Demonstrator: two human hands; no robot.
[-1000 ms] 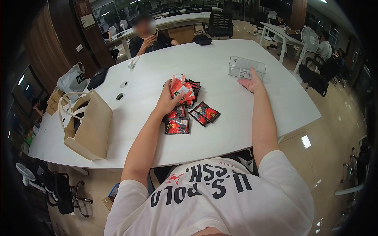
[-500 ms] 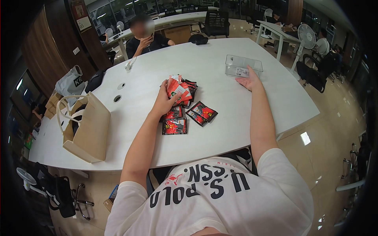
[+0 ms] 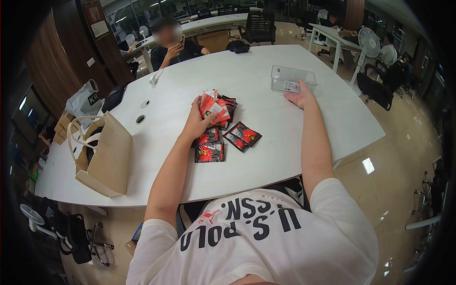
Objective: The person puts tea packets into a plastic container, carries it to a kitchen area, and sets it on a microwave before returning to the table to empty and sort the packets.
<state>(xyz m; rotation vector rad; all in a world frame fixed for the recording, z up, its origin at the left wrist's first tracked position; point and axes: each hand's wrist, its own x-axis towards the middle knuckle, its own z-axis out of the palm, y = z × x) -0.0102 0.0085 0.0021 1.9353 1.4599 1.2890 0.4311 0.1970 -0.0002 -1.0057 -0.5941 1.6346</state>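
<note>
1. Left hand (image 3: 195,124) closed on a bundle of red sachets (image 3: 214,107), fingers curled and pinching the fanned stack just above the table (image 3: 266,156), left of the clear box (image 3: 292,78) and nearer the body.
2. Right hand (image 3: 299,97) lying palm-up at the near wall of the clear box, fingers loosely spread, holding nothing; cannot tell whether touching it.
3. Square the bundle's edges and tighten the pinch before moving it, to avoid shedding a sachet from so loose a fan.
4. Keep the right hand by the clear box to steady it; probably light and apt to slide.
5. Take the loose sachets (image 3: 209,152), flat and overlapping left of the clear box, a few at a time.
6. White table, smooth and broad; beige paper bag (image 3: 107,156) standing far left of the clear box, near the edge.
7. Seated person (image 3: 173,47) beyond the clear box to its left; office chairs (image 3: 260,28) behind it, standing fan (image 3: 369,40) to its right, glossy floor (image 3: 403,142) further right.
</note>
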